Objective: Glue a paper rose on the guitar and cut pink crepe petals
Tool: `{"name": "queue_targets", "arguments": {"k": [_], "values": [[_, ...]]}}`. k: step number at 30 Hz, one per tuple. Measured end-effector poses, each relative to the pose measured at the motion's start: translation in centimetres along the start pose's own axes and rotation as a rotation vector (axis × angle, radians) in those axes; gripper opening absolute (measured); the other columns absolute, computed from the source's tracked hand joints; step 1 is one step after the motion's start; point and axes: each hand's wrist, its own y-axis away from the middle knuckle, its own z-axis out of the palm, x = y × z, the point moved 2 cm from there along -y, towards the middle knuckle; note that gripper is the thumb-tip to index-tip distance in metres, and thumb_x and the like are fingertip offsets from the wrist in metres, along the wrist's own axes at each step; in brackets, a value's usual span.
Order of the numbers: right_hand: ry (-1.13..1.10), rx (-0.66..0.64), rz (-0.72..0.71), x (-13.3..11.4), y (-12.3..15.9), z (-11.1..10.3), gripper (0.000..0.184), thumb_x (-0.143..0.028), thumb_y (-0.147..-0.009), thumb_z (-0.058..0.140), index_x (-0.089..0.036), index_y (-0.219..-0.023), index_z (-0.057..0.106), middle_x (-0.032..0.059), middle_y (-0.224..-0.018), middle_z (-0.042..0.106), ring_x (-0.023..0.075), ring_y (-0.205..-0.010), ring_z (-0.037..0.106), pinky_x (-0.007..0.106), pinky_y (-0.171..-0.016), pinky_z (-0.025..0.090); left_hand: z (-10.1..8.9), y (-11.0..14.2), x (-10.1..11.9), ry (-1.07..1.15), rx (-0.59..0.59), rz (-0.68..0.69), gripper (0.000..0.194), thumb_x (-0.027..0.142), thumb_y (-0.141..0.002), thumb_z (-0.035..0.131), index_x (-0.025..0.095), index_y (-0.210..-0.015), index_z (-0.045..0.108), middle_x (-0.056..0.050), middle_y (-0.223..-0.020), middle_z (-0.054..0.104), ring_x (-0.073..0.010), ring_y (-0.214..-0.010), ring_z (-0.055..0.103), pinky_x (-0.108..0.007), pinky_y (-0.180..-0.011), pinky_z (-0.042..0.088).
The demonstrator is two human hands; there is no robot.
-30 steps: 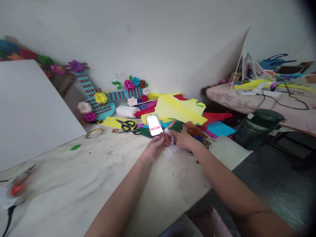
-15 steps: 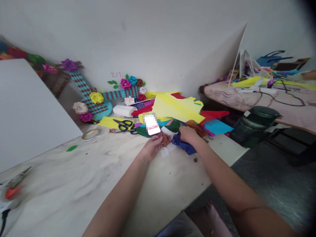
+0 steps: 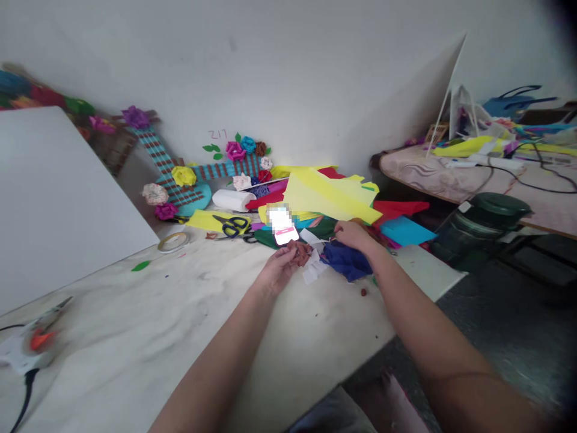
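My left hand (image 3: 277,272) is closed on a crumpled piece of brown paper (image 3: 299,254), pinching it between thumb and fingers just above the table. To the right, my right hand (image 3: 354,236) hovers over a heap of crumpled dark blue paper (image 3: 346,261). Its fingers are curled together, and whatever they may hold is too small to make out. Strips of white paper (image 3: 314,267) lie between the two hands. Behind the brown paper rests a phone (image 3: 287,236) with a lit, blurred screen.
Scissors (image 3: 233,225), a tape roll (image 3: 174,242) and yellow sheets (image 3: 327,193) lie toward the wall. A glue gun (image 3: 33,346) is at the left. Paper-flower decorations (image 3: 184,176) lean behind. A dark green bin (image 3: 478,231) stands beyond the table's right edge.
My right hand has moved away from the brown paper, to the right and slightly back. My left hand keeps hold of the brown paper. The whole view has shifted a little.
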Motion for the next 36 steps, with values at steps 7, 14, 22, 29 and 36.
{"name": "queue_targets", "arguments": {"k": [7, 14, 22, 29, 36], "values": [[-0.290, 0.068, 0.051, 1.1, -1.3, -1.1, 0.027, -0.014, -0.076, 0.048, -0.011, -0.093, 0.069, 0.0074, -0.092, 0.070, 0.0148, -0.081, 0.062, 0.019, -0.066, 0.043, -0.1, 0.1, -0.1, 0.053, 0.060, 0.001, 0.019, 0.019, -0.066, 0.075, 0.010, -0.078, 0.063, -0.008, -0.083, 0.065, -0.0181, -0.083, 0.062, -0.033, -0.085, 0.046], [-0.036, 0.167, -0.001, 0.8, -1.9, -1.2, 0.028, -0.019, -0.079, 0.048, -0.016, -0.096, 0.070, 0.0082, -0.096, 0.069, 0.0188, -0.089, 0.061, 0.024, -0.073, 0.042, 0.1, 0.5, 0.5, 0.045, 0.082, 0.024, 0.021, 0.021, -0.063, 0.076, 0.012, -0.074, 0.060, -0.008, -0.083, 0.065, -0.0172, -0.081, 0.062, -0.033, -0.084, 0.045], [0.243, 0.170, -0.097, -1.3, -1.1, -0.3, 0.036, -0.029, -0.081, 0.045, -0.020, -0.109, 0.065, 0.0122, -0.113, 0.060, 0.0277, -0.102, 0.055, 0.036, -0.084, 0.041, -2.5, 0.6, 4.9, 0.070, 0.536, 0.382, 0.021, 0.026, -0.061, 0.073, 0.016, -0.068, 0.056, 0.001, -0.068, 0.061, -0.0113, -0.067, 0.057, -0.026, -0.070, 0.041], [0.286, -0.093, -0.248, -5.6, -1.0, 1.2, 0.043, -0.040, -0.080, 0.047, -0.019, -0.114, 0.060, 0.0129, -0.112, 0.062, 0.0284, -0.101, 0.057, 0.038, -0.084, 0.041, -4.7, 1.3, 7.2, 0.153, 0.749, 0.344, 0.009, 0.025, -0.073, 0.061, 0.019, -0.078, 0.060, 0.001, -0.076, 0.063, -0.0091, -0.067, 0.056, -0.023, -0.069, 0.038], [0.275, -0.097, -0.231, -7.3, -1.9, 1.5, 0.050, -0.029, -0.077, 0.045, -0.014, -0.125, 0.050, 0.0179, -0.117, 0.059, 0.0314, -0.104, 0.057, 0.040, -0.084, 0.041, -6.6, 2.0, 8.2, 0.207, 0.726, 0.359, 0.007, 0.022, -0.078, 0.056, 0.017, -0.080, 0.060, -0.003, -0.076, 0.064, -0.0141, -0.072, 0.061, -0.027, -0.072, 0.044]]}}
